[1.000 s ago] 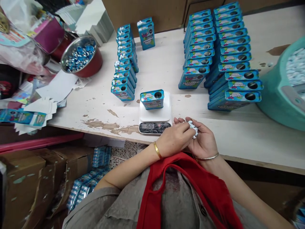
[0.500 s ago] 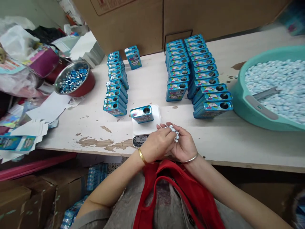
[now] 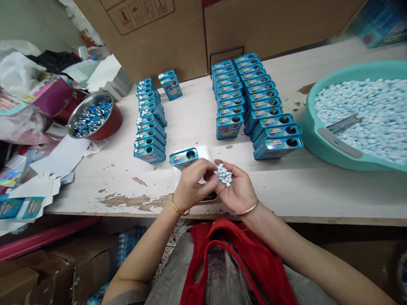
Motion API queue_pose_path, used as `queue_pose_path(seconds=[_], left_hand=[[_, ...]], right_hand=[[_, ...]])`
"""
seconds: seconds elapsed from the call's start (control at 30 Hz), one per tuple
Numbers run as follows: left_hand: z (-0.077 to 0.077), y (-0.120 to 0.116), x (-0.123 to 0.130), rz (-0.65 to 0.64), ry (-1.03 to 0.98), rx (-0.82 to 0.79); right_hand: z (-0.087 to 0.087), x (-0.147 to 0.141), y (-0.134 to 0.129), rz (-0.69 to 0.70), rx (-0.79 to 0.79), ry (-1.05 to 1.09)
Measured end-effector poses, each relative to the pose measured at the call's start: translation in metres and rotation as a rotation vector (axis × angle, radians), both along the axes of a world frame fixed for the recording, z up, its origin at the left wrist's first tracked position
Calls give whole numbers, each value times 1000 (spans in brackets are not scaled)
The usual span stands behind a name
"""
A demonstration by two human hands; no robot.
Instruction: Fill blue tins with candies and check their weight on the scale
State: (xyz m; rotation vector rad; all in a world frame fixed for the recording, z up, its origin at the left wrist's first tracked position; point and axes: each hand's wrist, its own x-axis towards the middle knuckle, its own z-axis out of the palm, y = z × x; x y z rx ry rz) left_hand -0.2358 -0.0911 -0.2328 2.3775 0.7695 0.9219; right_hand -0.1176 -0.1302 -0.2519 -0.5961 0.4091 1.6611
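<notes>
Right hand [image 3: 237, 190]: palm up, half-curled into a cup around a small heap of pale blue-white candies [image 3: 224, 174]. Left hand [image 3: 194, 182]: fingers bent, thumb and fingertips nearly closed at the heap's left edge; can't tell if it has hold of 1. Just beyond left hand: 1 blue CARAMELO MACIZO tin [image 3: 183, 156], upright on a white digital scale [image 3: 205, 151], round hole in its top uncovered. Left hand covers the tin's lower part and most of the scale's black display strip, so no reading. Farther out, left of both hands: row of the same tins [image 3: 149, 153], candies sitting on their tops, plus 2 more tins [image 3: 171, 88] standing apart near a cardboard box [image 3: 159, 42]. Beyond right hand, to its right: 2 rows of tins [image 3: 229, 127] with dark round holes, upright. Well right of right hand: teal basin [image 3: 321, 142] full of candies, metal scoop [image 3: 345, 124] lying in it. Well left of left hand: red-sided metal bowl [image 3: 110, 125] with shiny blue and silver pieces.
</notes>
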Motion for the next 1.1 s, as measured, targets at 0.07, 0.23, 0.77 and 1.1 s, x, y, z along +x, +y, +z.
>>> queue_pose_path(seconds=[0.07,0.23,0.77,1.1], left_hand=[[8,11,-7,115,-34,29],[15,34,-25,256,79,110],[29,27,-84,567,-98,95],[15,24,-91,591,-164,11]], right_hand=[[0,0,1,-7,34,0],[-3,2,-1,2,13,-28],[-30,48,-37,-45,-163,-172],[-31,46,-50,-40,-227,-188]])
